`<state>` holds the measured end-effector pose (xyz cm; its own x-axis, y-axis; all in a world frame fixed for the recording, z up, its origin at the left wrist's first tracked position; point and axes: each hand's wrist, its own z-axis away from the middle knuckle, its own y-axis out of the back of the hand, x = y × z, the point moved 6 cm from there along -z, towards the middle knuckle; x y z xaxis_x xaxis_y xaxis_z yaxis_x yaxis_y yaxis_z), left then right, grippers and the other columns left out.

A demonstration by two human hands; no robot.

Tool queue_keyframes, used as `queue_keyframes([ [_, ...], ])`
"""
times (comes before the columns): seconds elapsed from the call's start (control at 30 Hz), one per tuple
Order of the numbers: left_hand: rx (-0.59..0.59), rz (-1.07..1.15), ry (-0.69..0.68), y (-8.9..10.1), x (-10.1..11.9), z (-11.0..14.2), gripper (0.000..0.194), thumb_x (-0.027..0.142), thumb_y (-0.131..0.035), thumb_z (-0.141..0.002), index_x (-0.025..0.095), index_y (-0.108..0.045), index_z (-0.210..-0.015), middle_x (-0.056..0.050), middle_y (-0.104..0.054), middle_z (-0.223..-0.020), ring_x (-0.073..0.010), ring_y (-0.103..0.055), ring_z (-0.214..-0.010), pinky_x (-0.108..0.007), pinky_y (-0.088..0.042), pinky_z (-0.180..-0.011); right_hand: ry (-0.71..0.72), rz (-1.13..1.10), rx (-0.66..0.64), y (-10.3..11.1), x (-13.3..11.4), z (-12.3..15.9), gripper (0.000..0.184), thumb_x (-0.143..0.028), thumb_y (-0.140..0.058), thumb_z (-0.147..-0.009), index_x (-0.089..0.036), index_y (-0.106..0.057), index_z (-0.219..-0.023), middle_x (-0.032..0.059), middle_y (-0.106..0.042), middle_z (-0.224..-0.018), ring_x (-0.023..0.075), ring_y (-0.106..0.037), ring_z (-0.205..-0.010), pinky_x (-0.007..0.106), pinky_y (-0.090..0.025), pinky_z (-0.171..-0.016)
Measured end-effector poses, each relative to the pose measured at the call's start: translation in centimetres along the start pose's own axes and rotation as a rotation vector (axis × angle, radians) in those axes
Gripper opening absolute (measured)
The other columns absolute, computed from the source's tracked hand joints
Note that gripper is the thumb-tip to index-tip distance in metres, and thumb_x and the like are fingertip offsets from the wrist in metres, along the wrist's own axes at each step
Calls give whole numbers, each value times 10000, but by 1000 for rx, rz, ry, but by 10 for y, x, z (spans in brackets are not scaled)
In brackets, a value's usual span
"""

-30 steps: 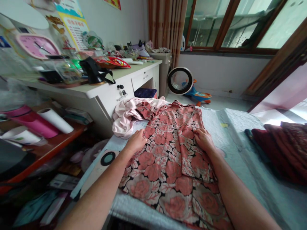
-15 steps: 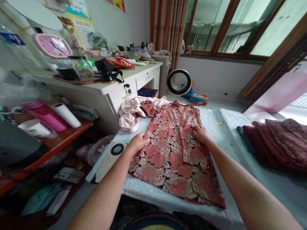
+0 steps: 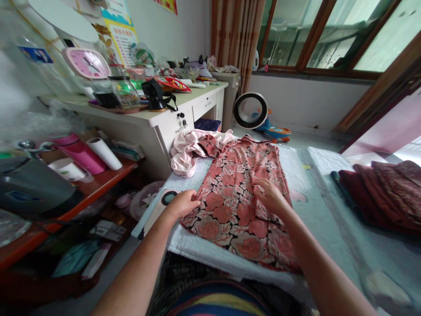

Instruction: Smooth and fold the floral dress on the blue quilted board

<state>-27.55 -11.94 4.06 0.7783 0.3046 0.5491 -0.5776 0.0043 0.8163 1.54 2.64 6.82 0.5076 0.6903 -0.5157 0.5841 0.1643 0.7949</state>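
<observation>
A red floral dress (image 3: 237,206) with a black ground lies spread on the pale quilted bed (image 3: 315,193). My left hand (image 3: 182,204) pinches the dress's left edge near the hem, fingers closed on the cloth. My right hand (image 3: 269,195) rests on the middle right of the dress, fingers curled into a fold of the fabric. A pale pink garment (image 3: 186,151) is bunched at the dress's upper left, by the bed's corner.
A white desk (image 3: 158,118) crowded with a pink clock (image 3: 87,63), jars and a black strap stands to the left. A red low table (image 3: 82,193) holds rolls and cups. Folded dark red cloths (image 3: 381,193) lie on the bed's right. A round fan (image 3: 250,110) stands on the floor.
My view pulled back and turned a little left. My left hand slid down the dress's left edge toward the hem. My right hand moved inward onto the middle of the dress.
</observation>
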Motion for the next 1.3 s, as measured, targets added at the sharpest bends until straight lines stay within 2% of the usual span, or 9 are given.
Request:
queue_keyframes([
  [0.27, 101, 302, -89, 6, 20, 19, 210, 362, -543, -830, 186, -587, -725, 12, -612, -692, -167, -570, -682, -239, -401, -620, -87, -167, -214, -44, -69, -8, 207, -225, -544, -885, -172, -705, -1006, 77, -724, -996, 176, -654, -883, 279, -468, -804],
  [0.43, 25, 561, -160, -19, 46, 22, 216, 337, -577, -831, 182, -680, -941, -39, -726, -894, -198, -659, -829, -279, -504, -742, -101, -338, -313, -70, -87, -16, 180, -191, -528, -863, -178, -706, -887, 6, -697, -775, 133, -619, -723, 221, -440, -666],
  [0.57, -57, 694, -195, -42, 57, 21, 272, 278, -607, -819, 172, -695, -1053, -79, -745, -1035, -217, -691, -971, -320, -526, -883, -257, -559, -322, -86, -86, -17, 181, -191, -490, -864, -171, -654, -789, -17, -661, -687, 103, -588, -606, 183, -420, -558],
  [0.7, -86, 703, -239, -54, 58, 21, 288, 195, -599, -798, 178, -713, -1063, -75, -746, -1072, -215, -689, -1023, -330, -515, -947, -417, -607, -332, -94, -82, -13, 213, -296, -503, -896, -176, -614, -759, -39, -573, -551, 93, -520, -468, 178, -378, -448],
  [0.8, -104, 684, -251, -57, 59, 23, 277, 172, -596, -791, 184, -729, -1034, -67, -753, -1049, -211, -696, -998, -323, -519, -935, -524, -618, -313, -101, -76, -7, 132, -275, -558, -862, -179, -606, -941, -64, -568, -554, 94, -517, -440, 177, -383, -422],
  [0.97, -162, 590, -221, -48, 59, 27, 217, 221, -617, -797, 196, -736, -976, -53, -759, -1008, -206, -694, -966, -302, -514, -911, -515, -580, -238, -107, -67, -1, 383, -152, -591, -772, -198, -524, -1146, -95, -563, -620, 82, -525, -465, 165, -400, -444],
  [1.1, -40, 493, -211, -22, 54, 4, 223, 261, -587, -808, 182, -717, -971, -48, -746, -978, -205, -680, -932, -305, -510, -889, -518, -577, -194, -103, -67, 3, 363, -136, -564, -754, -213, -520, -1106, -101, -523, -637, 72, -491, -461, 161, -390, -440],
  [1.17, 63, 463, -200, -7, 50, -21, 239, 257, -575, -802, 168, -708, -979, -52, -731, -972, -205, -666, -918, -311, -501, -886, -528, -562, -181, -100, -69, 4, 353, -143, -560, -750, -220, -517, -1092, -97, -523, -653, 76, -485, -459, 166, -381, -429],
  [1.3, 103, 488, -95, 2, 44, -82, 275, 171, -576, -717, 149, -697, -962, -47, -706, -906, -202, -634, -837, -310, -489, -836, -526, -490, -156, -95, -74, 5, 374, -137, -554, -744, -219, -526, -1108, -66, -575, -743, 87, -506, -494, 192, -390, -451],
])
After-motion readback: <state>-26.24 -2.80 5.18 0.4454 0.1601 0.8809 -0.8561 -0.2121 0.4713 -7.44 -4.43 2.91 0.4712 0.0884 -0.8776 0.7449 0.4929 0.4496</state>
